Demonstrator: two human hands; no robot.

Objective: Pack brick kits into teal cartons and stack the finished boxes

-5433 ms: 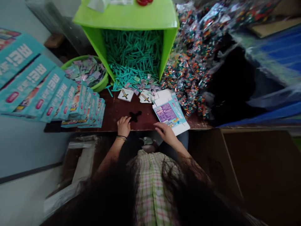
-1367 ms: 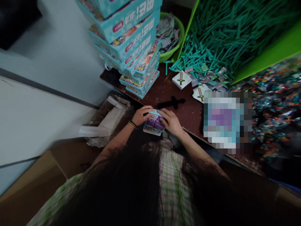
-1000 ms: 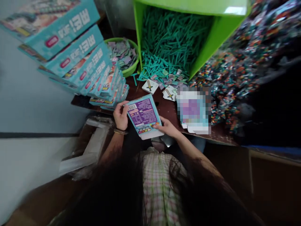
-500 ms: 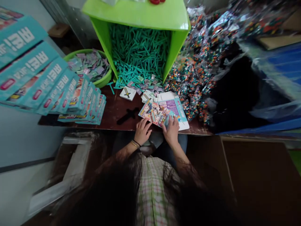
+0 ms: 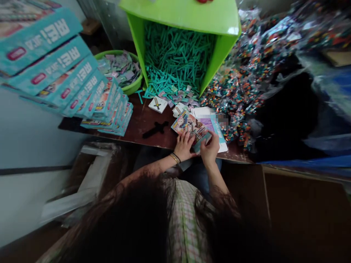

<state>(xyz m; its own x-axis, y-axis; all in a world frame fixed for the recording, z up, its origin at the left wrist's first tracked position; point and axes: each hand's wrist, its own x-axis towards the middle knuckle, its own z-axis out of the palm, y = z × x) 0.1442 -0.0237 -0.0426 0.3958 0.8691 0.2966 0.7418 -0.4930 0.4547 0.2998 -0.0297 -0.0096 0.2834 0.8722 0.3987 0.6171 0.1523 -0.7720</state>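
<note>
— Hands at the bench's [image 5: 142, 122] near edge, right of the middle: the left hand [image 5: 184, 146] grips the printed carton's [image 5: 191, 128] near corner, fingers on top.
— The right hand [image 5: 210, 150] pinches its teal end flap. I'd call this the folding-up step, the carton not yet squared.
— Next calls for firm pressure along the creases.

Dark wooden table [image 5: 145, 120], pale wall [image 5: 24, 138], dim light

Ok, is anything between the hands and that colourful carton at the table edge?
Nothing visible. The left hand rests on the carton at its near edge, and the right hand grips its near corner. The black sword piece lies apart, to the left on the table.
</note>
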